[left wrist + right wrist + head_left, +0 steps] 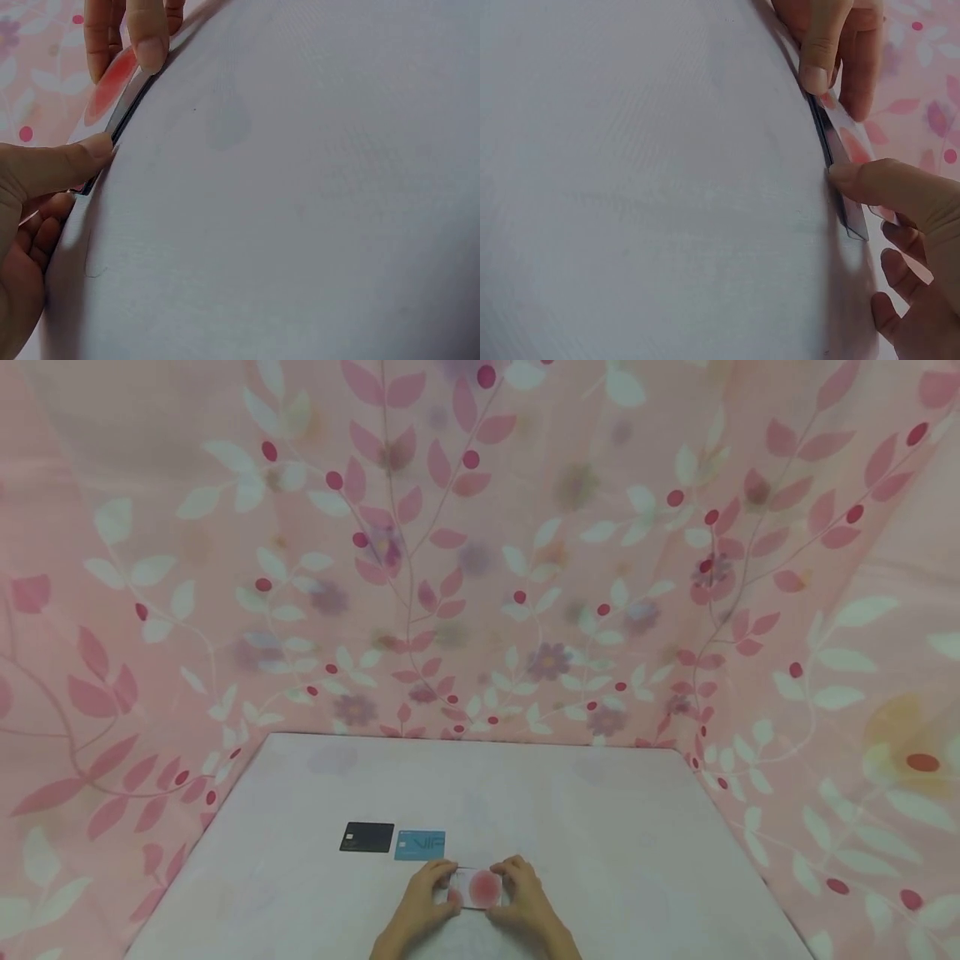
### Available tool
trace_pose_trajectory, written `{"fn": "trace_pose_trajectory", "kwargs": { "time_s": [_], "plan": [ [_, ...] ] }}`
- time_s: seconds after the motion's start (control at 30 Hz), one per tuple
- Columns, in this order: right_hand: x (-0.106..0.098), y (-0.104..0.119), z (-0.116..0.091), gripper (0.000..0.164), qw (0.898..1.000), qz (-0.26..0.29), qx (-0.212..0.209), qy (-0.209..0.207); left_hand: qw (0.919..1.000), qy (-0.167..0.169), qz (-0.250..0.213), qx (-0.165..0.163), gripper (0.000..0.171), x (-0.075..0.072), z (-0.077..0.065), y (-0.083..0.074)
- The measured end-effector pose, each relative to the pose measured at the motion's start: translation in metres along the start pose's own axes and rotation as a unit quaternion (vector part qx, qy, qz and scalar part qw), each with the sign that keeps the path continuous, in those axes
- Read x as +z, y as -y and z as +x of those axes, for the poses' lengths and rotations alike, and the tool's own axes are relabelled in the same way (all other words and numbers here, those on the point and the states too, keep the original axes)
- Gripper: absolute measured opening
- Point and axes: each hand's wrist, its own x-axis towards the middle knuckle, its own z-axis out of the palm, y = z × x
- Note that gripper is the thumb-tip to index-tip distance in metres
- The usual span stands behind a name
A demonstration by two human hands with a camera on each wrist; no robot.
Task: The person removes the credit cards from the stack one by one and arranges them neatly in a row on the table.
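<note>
A thin white card point(483, 888) with pink-red circles lies between both hands at the near part of the white table. My left hand point(423, 893) pinches its left end, thumb on the near long edge and fingers at the far one. From the other end my right hand point(528, 893) pinches it the same way. In both wrist views a dark-edged layer point(135, 101) shows along the card's near side, close over the table. A grey, shiny strip point(837, 142) lies between it and the circles. Whether these layers are separate pieces I cannot tell.
Just beyond my left hand a blue card point(420, 846) marked VIP lies flat on the white table point(600, 827). To its left is a black card point(367, 837) with a chip. Pink floral cloth point(480, 610) hangs behind the table and along both sides.
</note>
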Motion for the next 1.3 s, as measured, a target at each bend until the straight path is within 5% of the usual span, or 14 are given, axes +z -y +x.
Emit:
{"fn": "trace_pose_trajectory", "kwargs": {
  "time_s": [0.53, 0.87, 1.3],
  "plan": [
    [-0.011, 0.002, 0.001, 0.054, 0.997, 0.063, -0.035, 0.008, 0.9979, 0.047, -0.020, -0.041, 0.064, -0.014, 0.007, -0.009],
    [-0.012, -0.004, 0.007, 0.051, 0.995, 0.069, -0.066, -0.001, 0.9965, 0.044, -0.031, -0.064, 0.065, -0.018, 0.012, -0.009],
    [-0.016, -0.009, 0.023, 0.057, 0.996, 0.023, -0.076, -0.033, 0.9999, 0.017, 0.003, -0.001, 0.060, -0.018, 0.035, -0.004]
  ]
}}
